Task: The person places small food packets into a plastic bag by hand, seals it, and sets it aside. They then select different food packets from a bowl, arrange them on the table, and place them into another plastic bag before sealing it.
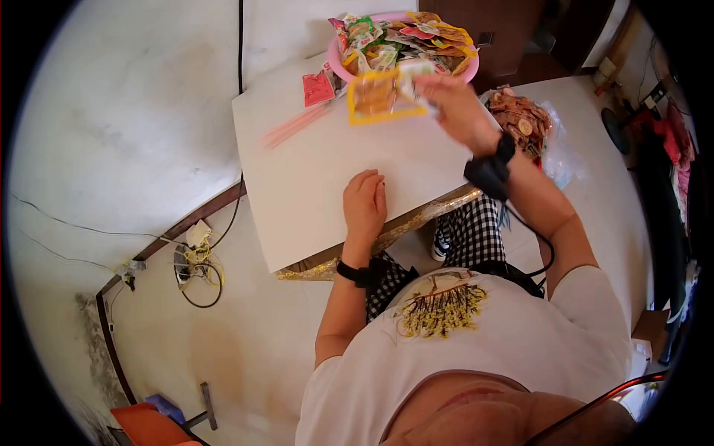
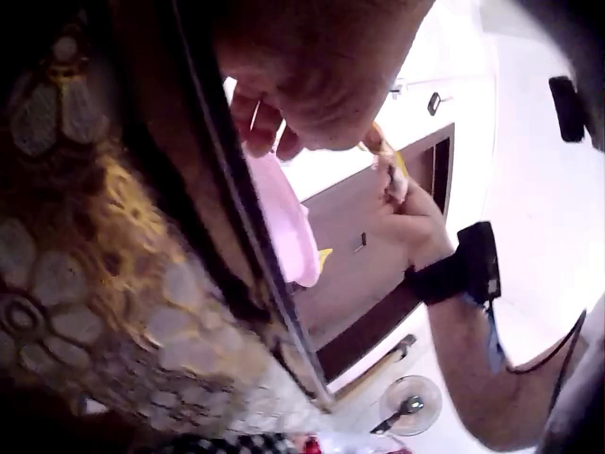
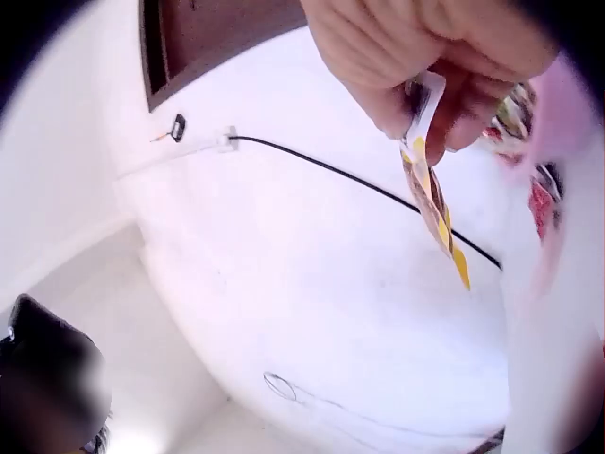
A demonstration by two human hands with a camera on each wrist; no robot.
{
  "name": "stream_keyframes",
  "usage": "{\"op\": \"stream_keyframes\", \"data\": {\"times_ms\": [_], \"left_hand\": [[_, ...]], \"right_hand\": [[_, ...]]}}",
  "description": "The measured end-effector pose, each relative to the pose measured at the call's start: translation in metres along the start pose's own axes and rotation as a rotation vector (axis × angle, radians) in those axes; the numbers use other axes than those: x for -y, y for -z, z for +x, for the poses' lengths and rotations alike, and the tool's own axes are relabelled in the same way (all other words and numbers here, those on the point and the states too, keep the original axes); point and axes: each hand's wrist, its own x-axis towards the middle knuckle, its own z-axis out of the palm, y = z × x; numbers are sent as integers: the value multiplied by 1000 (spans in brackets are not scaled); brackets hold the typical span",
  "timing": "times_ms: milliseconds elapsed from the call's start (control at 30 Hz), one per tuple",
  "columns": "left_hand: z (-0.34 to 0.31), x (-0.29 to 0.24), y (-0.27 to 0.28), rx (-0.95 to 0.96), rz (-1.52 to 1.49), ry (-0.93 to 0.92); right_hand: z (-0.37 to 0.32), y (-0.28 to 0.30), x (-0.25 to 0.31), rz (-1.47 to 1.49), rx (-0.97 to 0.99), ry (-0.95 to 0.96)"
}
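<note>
My right hand pinches one end of a flat snack packet with a yellow border and clear middle, held up over the far part of the white table. In the right wrist view the packet appears edge-on, hanging from between thumb and fingers. My left hand rests near the table's front edge with relaxed fingers and holds nothing. Behind the held packet stands a pink basin heaped with similar colourful packets. A red packet lies left of the basin.
Several thin pink sticks lie on the table's left side. Right of the table is a bag of brownish pieces in clear plastic. A wall borders the left, with cables on the floor. An orange chair stands lower left.
</note>
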Motion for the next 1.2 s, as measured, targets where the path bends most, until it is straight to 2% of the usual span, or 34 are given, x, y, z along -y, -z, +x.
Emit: {"op": "stream_keyframes", "data": {"times_ms": [33, 100, 167, 267, 333, 400, 533, 633, 667, 700, 767, 833, 933, 1033, 1067, 1200], "left_hand": [[-1, -5, -4, -33, -215, 131], [0, -16, -5, -86, -682, 409], [7, -27, -1, -129, -1187, 703], [15, -22, 0, -247, -1248, 678], [16, -2, -1, -307, -1209, 637], [21, 12, 6, -346, -1174, 613], [35, 37, 31, -304, -963, 691], [41, 39, 60, 72, -264, 630], [31, 60, 55, 43, 225, 512], [27, 51, 58, 26, 292, 439], [16, 28, 55, -11, 422, 297], [3, 19, 41, 78, 452, 242], [-10, -1, 24, 141, 584, 213], [-11, -4, 20, 130, 585, 226], [-11, -3, 20, 124, 579, 227], [-10, -5, 21, 144, 594, 251]], "right_hand": [[-15, -7, -12, -58, -26, -97], [-30, -10, -56, 96, 77, -112], [-47, -20, -80, 90, 57, -188], [-71, -37, -99, 59, 94, -261], [-80, -44, -102, 38, 170, -282], [-79, -47, -100, -118, 284, -194], [-71, -45, -92, -341, 430, -58], [-65, -36, -74, -486, 444, 47], [-60, -34, -69, -516, 438, 86], [-52, -31, -64, -533, 414, 130], [-29, -24, -54, -567, 371, 216], [-6, -22, -39, -557, 240, 375], [41, -22, -24, -767, 47, 664], [80, -25, -25, -890, 22, 654], [84, -30, -23, -860, 39, 612], [110, -35, -34, -1065, 101, 481]]}}
